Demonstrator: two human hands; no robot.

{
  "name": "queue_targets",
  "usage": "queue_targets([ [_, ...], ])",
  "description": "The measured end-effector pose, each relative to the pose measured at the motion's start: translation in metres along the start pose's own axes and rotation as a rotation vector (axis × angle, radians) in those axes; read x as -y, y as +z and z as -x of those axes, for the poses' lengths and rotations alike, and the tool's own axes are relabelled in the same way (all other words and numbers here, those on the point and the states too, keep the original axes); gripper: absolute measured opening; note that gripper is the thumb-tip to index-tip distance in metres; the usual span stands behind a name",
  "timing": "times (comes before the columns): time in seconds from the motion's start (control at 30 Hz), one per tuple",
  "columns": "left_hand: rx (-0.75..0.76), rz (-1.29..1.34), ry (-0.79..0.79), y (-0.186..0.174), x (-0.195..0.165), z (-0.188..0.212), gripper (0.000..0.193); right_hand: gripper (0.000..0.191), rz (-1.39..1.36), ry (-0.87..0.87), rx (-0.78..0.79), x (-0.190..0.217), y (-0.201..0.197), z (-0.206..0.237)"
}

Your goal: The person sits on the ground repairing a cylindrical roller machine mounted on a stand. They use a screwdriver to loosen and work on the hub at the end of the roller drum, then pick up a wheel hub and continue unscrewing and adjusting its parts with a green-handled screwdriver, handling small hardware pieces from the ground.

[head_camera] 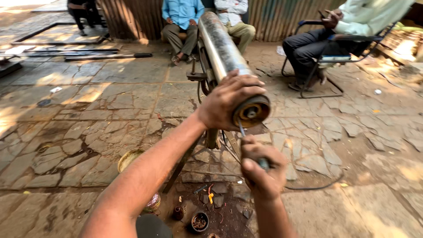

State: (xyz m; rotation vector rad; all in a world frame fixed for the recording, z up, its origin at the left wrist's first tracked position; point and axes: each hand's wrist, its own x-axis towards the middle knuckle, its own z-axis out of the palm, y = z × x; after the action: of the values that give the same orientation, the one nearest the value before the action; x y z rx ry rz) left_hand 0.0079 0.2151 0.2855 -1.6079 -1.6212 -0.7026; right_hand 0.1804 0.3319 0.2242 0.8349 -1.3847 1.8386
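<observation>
Your left hand [229,102] clamps over the long shiny metal cylinder [220,53] near its rusty end cap [251,112]; your right hand [262,169], fisted below, grips a thin screwdriver [243,132] angled up at the cap.

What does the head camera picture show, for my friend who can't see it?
A person's left hand grips the end of a long shiny metal roller on a stand, while the right hand holds a tool up against its rusty end cap. Three people sit behind on a stone-paved yard.
</observation>
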Motion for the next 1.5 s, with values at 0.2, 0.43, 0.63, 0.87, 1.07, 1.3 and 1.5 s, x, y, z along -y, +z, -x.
queue_targets([
  [0.2, 0.007, 0.008, -0.029, -0.006, 0.004, 0.004, 0.088, 0.029, 0.292, -0.009, 0.416, 0.009, -0.028, -0.018],
  [0.43, -0.002, 0.041, -0.017, -0.005, 0.006, 0.002, 0.087, 0.031, 0.503, -0.033, 0.645, 0.03, -0.039, -0.006],
  [0.63, 0.003, 0.008, -0.035, -0.005, 0.0, 0.003, 0.086, 0.027, 0.61, -0.097, 0.7, 0.023, -0.053, -0.009],
  [0.87, 0.0, 0.013, -0.019, -0.007, 0.001, 0.004, 0.083, 0.03, 0.751, 0.067, 1.055, 0.046, -0.055, -0.047],
  [1.07, -0.015, 0.005, -0.014, -0.001, 0.002, 0.003, 0.084, 0.032, 0.979, 0.189, 1.295, 0.068, -0.042, -0.083],
  [1.3, -0.016, 0.038, -0.024, -0.002, 0.0, 0.002, 0.085, 0.021, 1.203, 0.243, 1.509, 0.059, -0.032, -0.078],
  [1.5, -0.036, 0.043, 0.0, -0.006, -0.004, 0.001, 0.083, 0.026, 1.097, 0.148, 1.507, 0.058, -0.04, -0.078],
])
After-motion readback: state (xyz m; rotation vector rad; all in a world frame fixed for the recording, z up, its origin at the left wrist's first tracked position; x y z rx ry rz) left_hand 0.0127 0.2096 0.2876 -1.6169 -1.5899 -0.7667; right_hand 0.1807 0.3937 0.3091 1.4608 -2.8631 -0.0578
